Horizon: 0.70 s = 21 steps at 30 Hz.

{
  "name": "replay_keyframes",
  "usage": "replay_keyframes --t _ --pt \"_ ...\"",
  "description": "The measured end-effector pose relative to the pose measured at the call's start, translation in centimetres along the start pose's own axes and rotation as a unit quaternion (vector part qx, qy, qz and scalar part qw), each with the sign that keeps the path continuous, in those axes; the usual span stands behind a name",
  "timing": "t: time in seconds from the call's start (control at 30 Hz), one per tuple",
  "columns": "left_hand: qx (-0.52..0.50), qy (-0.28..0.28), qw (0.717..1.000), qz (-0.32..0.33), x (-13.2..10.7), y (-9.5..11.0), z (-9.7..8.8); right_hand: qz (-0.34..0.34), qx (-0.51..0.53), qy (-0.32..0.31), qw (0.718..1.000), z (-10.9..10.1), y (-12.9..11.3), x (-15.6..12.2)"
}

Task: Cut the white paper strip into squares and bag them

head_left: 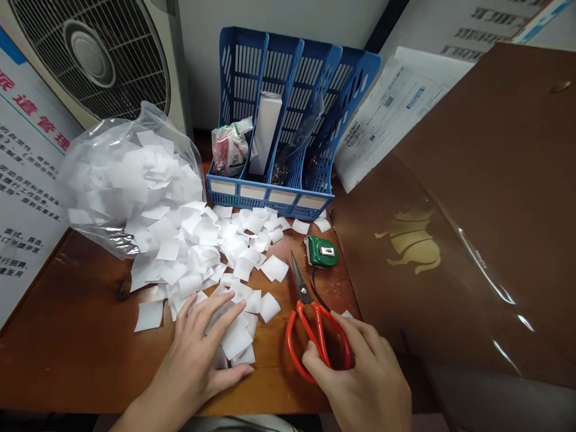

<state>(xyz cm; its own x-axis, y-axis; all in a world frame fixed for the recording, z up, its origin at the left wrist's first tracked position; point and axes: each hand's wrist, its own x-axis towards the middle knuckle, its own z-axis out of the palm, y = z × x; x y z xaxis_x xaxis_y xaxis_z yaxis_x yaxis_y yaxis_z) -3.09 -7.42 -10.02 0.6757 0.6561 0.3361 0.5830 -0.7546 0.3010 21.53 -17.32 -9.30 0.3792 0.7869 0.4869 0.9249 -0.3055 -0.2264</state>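
My left hand rests with its fingers apart over the near side of a heap of small white paper pieces, its fingertips among them. My right hand has its thumb and fingers around the red handles of a pair of scissors. The blades are closed and point away from me, toward the back of the table. Beyond my right hand sits a green tape measure, to the right of the blade tips. The paper heap spills from a clear plastic bag at the left.
A blue file rack stands at the back, holding a small plastic packet and a white box. Behind the bag is a fan. A brown panel with a gold emblem borders the wooden table on the right.
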Motion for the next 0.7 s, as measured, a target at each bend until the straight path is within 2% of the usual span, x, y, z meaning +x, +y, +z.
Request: replay_keyframes --t 0.13,0.23,0.3,0.4,0.5,0.6,0.7 --pt "0.010 0.026 0.999 -0.030 0.2 0.1 -0.1 -0.030 -0.021 0.022 0.999 1.9 0.6 0.6" --pt "0.029 0.046 0.997 -0.059 0.4 0.4 -0.3 -0.059 -0.018 0.029 0.998 2.4 0.2 1.2" --pt "0.045 0.051 0.995 -0.074 0.7 0.6 -0.5 -0.059 0.003 0.066 0.996 2.1 -0.9 1.8" --pt "0.079 0.065 0.990 -0.098 1.0 0.5 -1.1 -0.054 0.123 0.086 0.987 1.9 -4.0 3.1" --pt "0.127 0.089 0.978 -0.137 0.9 -0.5 -1.8 -0.040 0.233 0.022 0.971 3.2 -7.6 4.6" --pt "0.161 0.108 0.965 -0.179 0.6 -2.0 -2.0 0.004 0.267 -0.061 0.962 5.7 -10.4 6.3" --pt "0.159 0.126 0.955 -0.216 0.7 -3.4 -1.6 0.072 0.287 -0.142 0.945 8.1 -12.1 7.4"
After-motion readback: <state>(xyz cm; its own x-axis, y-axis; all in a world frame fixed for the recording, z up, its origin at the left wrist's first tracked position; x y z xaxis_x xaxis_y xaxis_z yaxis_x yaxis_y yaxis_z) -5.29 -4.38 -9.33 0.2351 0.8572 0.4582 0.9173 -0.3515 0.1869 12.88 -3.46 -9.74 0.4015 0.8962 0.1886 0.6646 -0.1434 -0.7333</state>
